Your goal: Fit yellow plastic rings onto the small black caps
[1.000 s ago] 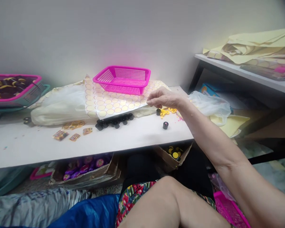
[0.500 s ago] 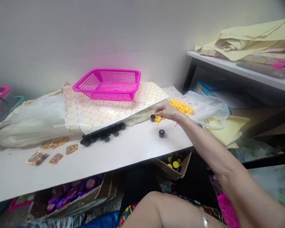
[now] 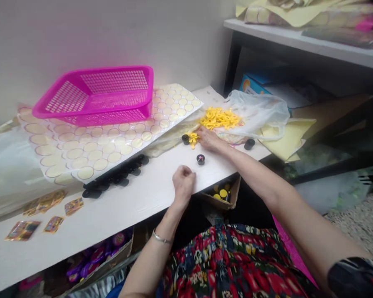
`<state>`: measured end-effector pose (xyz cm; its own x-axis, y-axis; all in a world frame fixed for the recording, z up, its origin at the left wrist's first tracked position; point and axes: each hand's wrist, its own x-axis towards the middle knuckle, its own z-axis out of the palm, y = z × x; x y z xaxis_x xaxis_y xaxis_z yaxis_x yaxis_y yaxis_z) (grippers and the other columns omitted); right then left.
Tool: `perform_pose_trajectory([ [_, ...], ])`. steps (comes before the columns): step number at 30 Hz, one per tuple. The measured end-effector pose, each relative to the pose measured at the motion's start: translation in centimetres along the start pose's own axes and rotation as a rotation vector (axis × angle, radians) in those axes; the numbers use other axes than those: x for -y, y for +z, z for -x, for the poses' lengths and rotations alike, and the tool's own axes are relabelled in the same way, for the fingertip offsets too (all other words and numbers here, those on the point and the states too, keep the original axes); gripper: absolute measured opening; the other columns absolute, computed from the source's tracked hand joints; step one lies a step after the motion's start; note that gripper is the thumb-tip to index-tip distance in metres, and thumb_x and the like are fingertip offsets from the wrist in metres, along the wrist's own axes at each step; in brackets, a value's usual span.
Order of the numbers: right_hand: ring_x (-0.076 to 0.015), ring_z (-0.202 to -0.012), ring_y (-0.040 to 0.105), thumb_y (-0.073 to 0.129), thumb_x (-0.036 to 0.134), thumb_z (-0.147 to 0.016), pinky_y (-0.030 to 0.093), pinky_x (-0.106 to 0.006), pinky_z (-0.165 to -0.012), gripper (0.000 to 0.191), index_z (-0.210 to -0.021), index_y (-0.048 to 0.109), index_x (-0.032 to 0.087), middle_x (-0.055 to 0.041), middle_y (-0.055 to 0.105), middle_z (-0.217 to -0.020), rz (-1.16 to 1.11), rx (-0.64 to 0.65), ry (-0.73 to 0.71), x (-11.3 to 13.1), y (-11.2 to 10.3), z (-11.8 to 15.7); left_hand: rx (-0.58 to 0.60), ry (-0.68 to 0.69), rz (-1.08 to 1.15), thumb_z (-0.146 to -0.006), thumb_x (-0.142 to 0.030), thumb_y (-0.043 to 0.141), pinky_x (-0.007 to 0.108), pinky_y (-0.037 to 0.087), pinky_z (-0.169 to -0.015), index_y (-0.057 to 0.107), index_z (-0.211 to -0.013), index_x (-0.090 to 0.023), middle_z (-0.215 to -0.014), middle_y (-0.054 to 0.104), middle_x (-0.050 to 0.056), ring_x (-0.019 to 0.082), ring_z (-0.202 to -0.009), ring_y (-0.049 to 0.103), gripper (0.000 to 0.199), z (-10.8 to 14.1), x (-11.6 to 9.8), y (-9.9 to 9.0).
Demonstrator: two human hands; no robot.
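One bare left hand (image 3: 184, 182) is nearest, on the near side of our landmark, the small round black cap with a pink centre (image 3: 200, 160); its fingers are curled in, and whether anything sits inside them I can't tell. Now the landmark cap itself, resting on the white tabletop (image 3: 155, 182), touched by neither hand. Just beyond it, the bare right hand (image 3: 209, 140), fingertips down beside a small yellow plastic cluster (image 3: 192, 138) that lies beyond the cap and a touch left. Grasping or only brushing? Too blurred to tell. I'd call this step picking among those yellow pieces, and it calls for a light pinch on a single piece, without knocking the plain black round cap (image 3: 185, 140) beside them; the left hand looks well placed to steady the landmark. Deeper now, beyond the landmark and to its right, a bigger yellow plastic heap (image 3: 220, 119). And out far left of it, a bright pink mesh basket (image 3: 99, 118) on a white sheet of pale yellow circles (image 3: 95, 155).
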<state>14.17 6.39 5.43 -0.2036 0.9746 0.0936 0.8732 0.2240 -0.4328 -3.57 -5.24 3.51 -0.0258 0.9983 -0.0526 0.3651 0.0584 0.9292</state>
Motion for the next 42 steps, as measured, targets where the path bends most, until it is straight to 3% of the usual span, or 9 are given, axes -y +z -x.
perform_pose_trajectory([
  [5,-0.0244,-0.093,0.051,0.038,0.008,-0.08,0.038,-0.037,-0.082,0.019,-0.087,0.056,0.012,-0.0146,0.053,-0.101,0.048,-0.043,0.081,-0.2,0.7,2.0,-0.018,0.12,-0.057,-0.053,-0.014,0.059,0.024,0.042,-0.068,0.055,-0.093,-0.016,-0.082,0.056,0.0,0.012,-0.072,0.05,0.04,-2.6,0.2,1.3],
  [10,-0.0202,-0.082,0.051,0.051,0.016,-0.071,0.04,-0.031,-0.073,0.019,-0.088,0.058,0.012,-0.0072,0.058,-0.084,-0.162,-0.142,0.17,0.0,-0.3,6.3,0.032,0.177,-0.076,-0.051,-0.022,0.068,0.027,0.042,-0.072,0.051,-0.114,-0.017,-0.098,0.058,0.004,0.014,-0.079,0.051,0.065,-3.7,0.5,3.3],
  [13,-0.0159,-0.07,0.051,0.057,0.02,-0.065,0.04,-0.027,-0.064,0.022,-0.085,0.061,0.012,-0.0022,0.057,-0.073,-0.343,-0.045,0.248,0.0,-0.8,8.8,0.041,0.194,-0.144,-0.053,-0.029,0.07,0.028,0.042,-0.07,0.056,-0.109,-0.017,-0.092,0.059,0.003,0.015,-0.076,0.052,0.059,-4.2,0.6,3.5],
  [16,-0.0148,-0.071,0.052,0.057,0.021,-0.067,0.04,-0.027,-0.068,0.013,-0.075,0.063,0.014,-0.0017,0.057,-0.072,-0.369,-0.013,0.226,-0.3,-0.8,10.1,0.059,0.237,-0.203,-0.057,-0.031,0.068,0.028,0.042,-0.069,0.062,-0.097,-0.019,-0.086,0.061,0.001,0.016,-0.076,0.053,0.043,-4.4,0.4,3.6],
  [21,-0.0168,-0.08,0.053,0.058,0.026,-0.071,0.041,-0.029,-0.074,0.022,-0.089,0.062,0.014,-0.0055,0.055,-0.088,-0.266,-0.093,0.173,0.1,-1.1,10.9,0.049,0.249,-0.23,-0.058,-0.028,0.068,0.028,0.042,-0.07,0.065,-0.087,-0.021,-0.083,0.062,0.0,0.016,-0.077,0.054,0.03,-4.2,0.2,3.8],
  [28,-0.0184,-0.075,0.053,0.054,0.033,-0.077,0.039,-0.029,-0.065,0.019,-0.085,0.059,0.017,-0.0075,0.051,-0.094,0.006,0.0,0.162,1.6,-0.3,11.7,0.066,0.246,-0.227,-0.056,-0.027,0.07,0.028,0.042,-0.069,0.065,-0.082,-0.022,-0.08,0.061,-0.001,0.016,-0.075,0.053,0.027,-4.0,0.5,3.7],
  [34,-0.014,-0.066,0.05,0.056,0.032,-0.075,0.042,-0.027,-0.064,0.019,-0.086,0.056,0.017,-0.0042,0.051,-0.087,-0.314,-0.246,0.169,2.4,-0.5,11.3,0.091,0.298,-0.209,-0.057,-0.034,0.07,0.026,0.04,-0.066,0.065,-0.075,-0.021,-0.071,0.058,-0.001,0.014,-0.071,0.051,0.023,-3.7,0.6,3.7],
  [37,-0.0104,-0.059,0.046,0.057,0.03,-0.074,0.041,-0.025,-0.06,0.019,-0.088,0.057,0.017,-0.0024,0.051,-0.087,-0.453,-0.212,0.051,3.5,-0.9,10.9,0.082,0.299,-0.224,-0.058,-0.038,0.069,0.026,0.037,-0.062,0.062,-0.067,-0.02,-0.064,0.054,-0.002,0.013,-0.066,0.047,0.021,-3.6,0.4,3.7],
  [42,-0.0104,-0.06,0.047,0.057,0.024,-0.072,0.041,-0.025,-0.062,0.017,-0.087,0.06,0.018,-0.0012,0.049,-0.084,-0.388,-0.151,-0.009,4.5,-0.8,10.3,0.065,0.288,-0.267,-0.059,-0.037,0.065,0.026,0.035,-0.059,0.056,-0.059,-0.019,-0.06,0.05,-0.002,0.013,-0.064,0.045,0.02,-3.6,0.1,3.7],
])
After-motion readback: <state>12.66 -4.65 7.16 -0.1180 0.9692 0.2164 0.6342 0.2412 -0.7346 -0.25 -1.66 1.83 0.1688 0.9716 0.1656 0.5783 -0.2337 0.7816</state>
